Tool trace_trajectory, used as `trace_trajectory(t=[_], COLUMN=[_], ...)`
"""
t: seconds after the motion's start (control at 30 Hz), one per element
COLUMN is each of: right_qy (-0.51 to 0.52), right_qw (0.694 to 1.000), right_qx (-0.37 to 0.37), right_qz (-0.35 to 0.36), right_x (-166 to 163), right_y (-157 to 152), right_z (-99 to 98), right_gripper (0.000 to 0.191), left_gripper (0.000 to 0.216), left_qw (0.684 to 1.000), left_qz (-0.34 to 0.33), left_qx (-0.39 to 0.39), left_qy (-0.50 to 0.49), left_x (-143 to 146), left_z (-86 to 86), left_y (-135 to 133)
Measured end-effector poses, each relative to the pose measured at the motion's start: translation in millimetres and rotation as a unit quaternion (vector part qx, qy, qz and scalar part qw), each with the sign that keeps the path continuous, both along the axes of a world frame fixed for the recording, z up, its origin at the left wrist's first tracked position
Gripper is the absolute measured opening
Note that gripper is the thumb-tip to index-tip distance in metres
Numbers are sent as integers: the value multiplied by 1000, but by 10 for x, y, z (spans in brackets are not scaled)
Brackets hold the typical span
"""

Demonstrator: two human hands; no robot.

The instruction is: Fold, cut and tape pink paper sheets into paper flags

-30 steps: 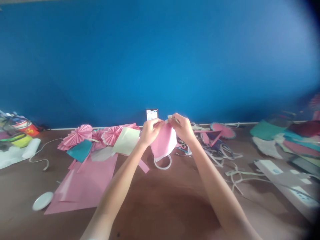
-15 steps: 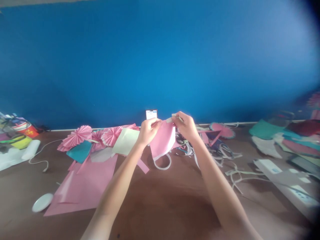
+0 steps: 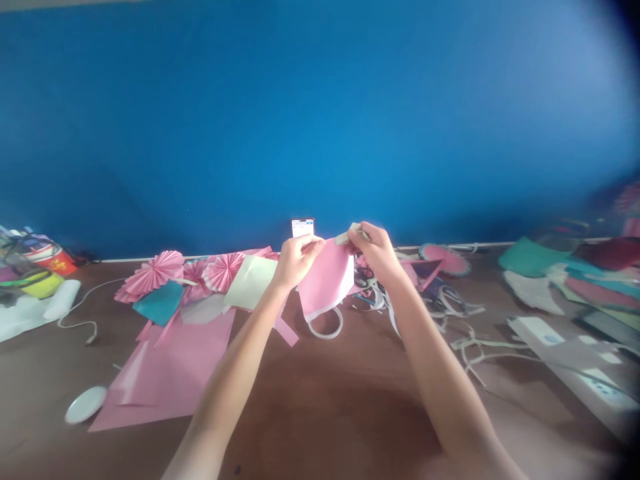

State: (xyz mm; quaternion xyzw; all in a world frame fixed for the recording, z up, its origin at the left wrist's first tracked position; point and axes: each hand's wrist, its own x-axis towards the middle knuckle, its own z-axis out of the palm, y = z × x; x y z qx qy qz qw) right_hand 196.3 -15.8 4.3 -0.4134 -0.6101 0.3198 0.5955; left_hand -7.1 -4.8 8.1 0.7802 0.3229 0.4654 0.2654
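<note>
A pink paper (image 3: 325, 277), white along its lower right edge, hangs between two bare hands, above the far part of a brown table (image 3: 325, 413). The left hand (image 3: 299, 263) pinches its upper left corner, thumb and fingertips together. The right hand (image 3: 373, 248), also closed in a pinch, holds a pale strip (image 3: 342, 238) at the paper's upper right edge; whether the strip is stuck to it, I cannot tell. Just below the paper is a white ring (image 3: 326, 337). Behind the left hand, a lit phone (image 3: 303, 227) leans near the blue wall (image 3: 320, 120). To the left lie pleated pink fans (image 3: 223, 272), a teal paper (image 3: 159, 303) and a large pink sheet (image 3: 175, 373), with a white disc (image 3: 86, 405) beside it. To the right are tangled strips (image 3: 470, 357) and a socket board (image 3: 555, 357).
</note>
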Motion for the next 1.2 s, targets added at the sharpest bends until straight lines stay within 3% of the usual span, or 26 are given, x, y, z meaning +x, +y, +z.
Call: trace_trajectory(t=[0.33, 0.57, 0.73, 0.83, 1.0, 1.2], right_qy=[35, 8, -17, -42, -95, -95], right_qw=[999, 998, 998, 998, 995, 995], right_qx=[-19, -27, -12, 23, 38, 28], right_qz=[13, -49, -67, -44, 21, 4], right_x=[23, 92, 57, -26, -176, -124], right_y=[37, 2, -76, -122, -140, -83], right_z=[-34, 3, 83, 111, 84, 52], right_gripper=[25, 14, 26, 32, 25, 25], left_gripper=[37, 37, 30, 24, 28, 31], left_qw=[1000, 1000, 996, 993, 990, 996], left_qz=[7, -1, -9, -30, -26, -14], left_qx=[-3, -17, -56, -77, -87, -55], left_qy=[9, 21, 65, 83, 110, 76], left_x=[20, 23, -1, 13, 69, 60], left_z=[-5, -26, -36, -66, -132, -88], left_y=[-13, -1, 31, 38, 36, 27])
